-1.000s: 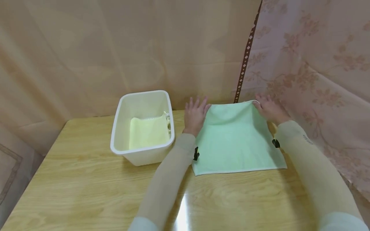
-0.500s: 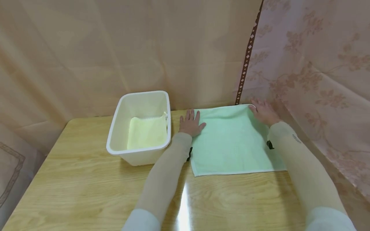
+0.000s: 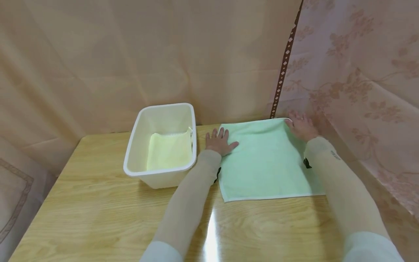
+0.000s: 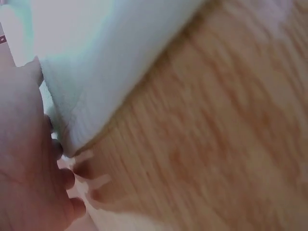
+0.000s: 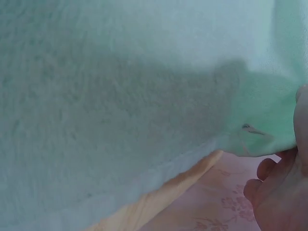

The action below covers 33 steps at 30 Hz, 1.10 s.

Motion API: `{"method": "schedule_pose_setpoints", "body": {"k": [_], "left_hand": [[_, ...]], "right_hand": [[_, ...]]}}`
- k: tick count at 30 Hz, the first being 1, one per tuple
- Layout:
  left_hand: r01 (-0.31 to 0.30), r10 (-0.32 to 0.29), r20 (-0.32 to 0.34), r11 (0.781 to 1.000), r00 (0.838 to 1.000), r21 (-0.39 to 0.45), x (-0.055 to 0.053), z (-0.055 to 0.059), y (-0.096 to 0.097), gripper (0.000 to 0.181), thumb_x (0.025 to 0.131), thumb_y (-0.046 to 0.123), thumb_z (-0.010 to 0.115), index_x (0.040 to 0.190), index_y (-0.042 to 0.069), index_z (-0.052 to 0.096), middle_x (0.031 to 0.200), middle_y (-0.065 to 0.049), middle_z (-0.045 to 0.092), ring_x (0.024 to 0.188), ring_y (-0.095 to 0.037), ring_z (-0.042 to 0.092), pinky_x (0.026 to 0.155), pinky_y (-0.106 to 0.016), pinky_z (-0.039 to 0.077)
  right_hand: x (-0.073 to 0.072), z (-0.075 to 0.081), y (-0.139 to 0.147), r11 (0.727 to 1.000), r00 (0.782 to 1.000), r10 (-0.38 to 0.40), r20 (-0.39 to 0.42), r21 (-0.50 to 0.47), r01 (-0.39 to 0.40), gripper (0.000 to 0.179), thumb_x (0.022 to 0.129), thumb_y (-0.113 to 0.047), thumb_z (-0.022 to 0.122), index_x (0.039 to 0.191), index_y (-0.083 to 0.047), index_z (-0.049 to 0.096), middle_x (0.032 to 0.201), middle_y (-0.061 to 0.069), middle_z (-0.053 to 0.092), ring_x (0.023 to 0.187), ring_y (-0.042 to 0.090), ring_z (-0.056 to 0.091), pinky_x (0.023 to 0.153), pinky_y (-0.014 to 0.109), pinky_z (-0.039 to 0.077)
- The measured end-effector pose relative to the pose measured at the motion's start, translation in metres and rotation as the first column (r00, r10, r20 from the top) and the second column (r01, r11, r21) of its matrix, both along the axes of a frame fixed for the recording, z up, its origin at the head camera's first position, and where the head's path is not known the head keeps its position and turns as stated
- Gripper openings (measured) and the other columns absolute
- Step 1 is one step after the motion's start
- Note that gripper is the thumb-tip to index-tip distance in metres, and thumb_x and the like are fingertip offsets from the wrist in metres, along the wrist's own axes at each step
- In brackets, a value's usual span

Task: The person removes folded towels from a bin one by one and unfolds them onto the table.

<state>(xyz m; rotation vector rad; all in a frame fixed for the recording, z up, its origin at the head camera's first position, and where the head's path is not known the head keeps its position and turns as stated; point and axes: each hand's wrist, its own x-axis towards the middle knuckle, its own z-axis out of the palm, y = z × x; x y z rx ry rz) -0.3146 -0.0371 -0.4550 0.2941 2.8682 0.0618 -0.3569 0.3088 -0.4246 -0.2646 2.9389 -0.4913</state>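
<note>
A mint-green towel with a pale hem lies spread on the wooden table's right half. My left hand is at its far left corner, fingers spread and straight, with the thumb across the cloth. In the left wrist view, that corner of the towel reaches the fingertips. At the far right corner, my right hand pinches the edge between thumb and fingers. The right wrist view shows this corner of the towel lifted, with a small tag on it and curled fingers under the hem.
Left of the towel stands a white plastic bin with a folded pale yellow cloth inside. A beige curtain hangs along the table's back edge. Pink floral fabric closes off the right side.
My left hand has let its corner down and moved slightly toward me, flattening out on the table. The right hand keeps its corner; the towel's far edge has sunk on the left.
</note>
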Motion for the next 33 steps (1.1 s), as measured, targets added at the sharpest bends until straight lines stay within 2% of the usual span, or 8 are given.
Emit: {"method": "schedule_pose_setpoints", "body": {"k": [3, 7, 11, 15, 18, 23, 28, 33], "left_hand": [[-0.041, 0.04, -0.017, 0.999, 0.999, -0.012, -0.001, -0.003, 0.003, 0.089, 0.096, 0.079, 0.02, 0.165, 0.022, 0.011, 0.171, -0.001, 0.007, 0.156, -0.027, 0.003, 0.122, -0.054, 0.006], [-0.065, 0.064, -0.063, 0.998, 0.996, -0.019, 0.007, 0.001, 0.007, 0.094, 0.095, 0.079, 0.024, 0.164, 0.016, 0.017, 0.17, -0.005, 0.014, 0.155, -0.027, 0.008, 0.122, -0.053, 0.011], [-0.035, 0.034, -0.089, 0.999, 0.995, -0.008, 0.016, 0.008, 0.008, 0.093, 0.098, 0.076, 0.026, 0.163, 0.01, 0.017, 0.169, -0.008, 0.014, 0.155, -0.025, 0.008, 0.123, -0.049, 0.012], [0.079, -0.078, -0.09, 0.997, 0.993, 0.008, 0.014, 0.008, 0.008, 0.088, 0.102, 0.069, 0.028, 0.163, 0.008, 0.014, 0.17, -0.008, 0.01, 0.156, -0.024, 0.004, 0.123, -0.045, 0.01], [0.156, -0.154, -0.058, 0.987, 0.986, 0.031, 0.013, 0.011, 0.01, 0.087, 0.102, 0.068, 0.029, 0.163, 0.009, 0.013, 0.17, -0.009, 0.008, 0.156, -0.023, 0.003, 0.124, -0.043, 0.009], [0.172, -0.173, 0.017, 0.983, 0.985, 0.064, 0.015, 0.011, 0.013, 0.106, 0.09, 0.083, 0.037, 0.163, 0.01, 0.016, 0.169, -0.011, 0.012, 0.155, -0.024, 0.009, 0.123, -0.041, 0.014], [0.166, -0.167, 0.014, 0.985, 0.986, 0.043, 0.029, 0.018, 0.013, 0.111, 0.086, 0.085, 0.04, 0.164, 0.01, 0.014, 0.169, -0.012, 0.011, 0.155, -0.027, 0.01, 0.123, -0.041, 0.015], [0.146, -0.146, 0.001, 0.989, 0.989, 0.011, 0.031, 0.014, 0.011, 0.114, 0.084, 0.09, 0.035, 0.164, 0.013, 0.009, 0.17, -0.01, 0.007, 0.156, -0.025, 0.007, 0.123, -0.04, 0.012]], "right_hand": [[-0.002, -0.005, 0.002, 1.0, 0.999, -0.007, -0.037, -0.007, 0.007, 0.071, 0.11, -0.048, 0.018, 0.161, -0.003, -0.004, 0.163, 0.033, -0.005, 0.145, 0.057, -0.012, 0.114, 0.068, -0.007], [-0.003, -0.018, 0.004, 1.0, 0.983, -0.029, -0.183, -0.013, 0.027, 0.07, 0.111, -0.04, 0.027, 0.161, -0.001, -0.003, 0.162, 0.033, -0.01, 0.145, 0.054, -0.018, 0.114, 0.068, -0.007], [-0.001, -0.019, 0.002, 0.999, 0.965, 0.005, -0.262, 0.04, 0.006, 0.068, 0.11, -0.028, 0.04, 0.158, 0.007, 0.006, 0.162, 0.036, -0.002, 0.147, 0.055, -0.009, 0.117, 0.066, -0.001], [-0.001, -0.017, -0.002, 0.99, 0.985, 0.083, -0.152, 0.123, -0.065, 0.067, 0.11, -0.028, 0.041, 0.156, 0.012, 0.014, 0.16, 0.038, 0.007, 0.147, 0.056, 0.004, 0.117, 0.065, 0.008], [0.001, -0.017, -0.007, 0.991, 0.995, 0.101, 0.014, 0.085, -0.102, 0.076, 0.11, -0.042, 0.033, 0.155, 0.014, 0.009, 0.159, 0.04, 0.002, 0.146, 0.057, 0.0, 0.116, 0.067, 0.006], [0.003, -0.022, -0.01, 0.995, 0.975, 0.076, 0.211, 0.051, -0.088, 0.099, 0.104, -0.066, 0.026, 0.153, 0.016, -0.002, 0.155, 0.044, -0.011, 0.144, 0.058, -0.012, 0.114, 0.069, -0.004], [0.005, -0.023, -0.011, 0.996, 0.966, 0.035, 0.257, 0.073, -0.056, 0.109, 0.099, -0.074, 0.03, 0.154, 0.014, -0.004, 0.157, 0.041, -0.014, 0.146, 0.053, -0.016, 0.114, 0.069, -0.007], [0.004, -0.023, -0.014, 0.995, 0.963, 0.04, 0.265, 0.078, -0.063, 0.112, 0.097, -0.076, 0.03, 0.153, 0.014, -0.006, 0.156, 0.041, -0.015, 0.145, 0.053, -0.018, 0.113, 0.069, -0.008]]}}
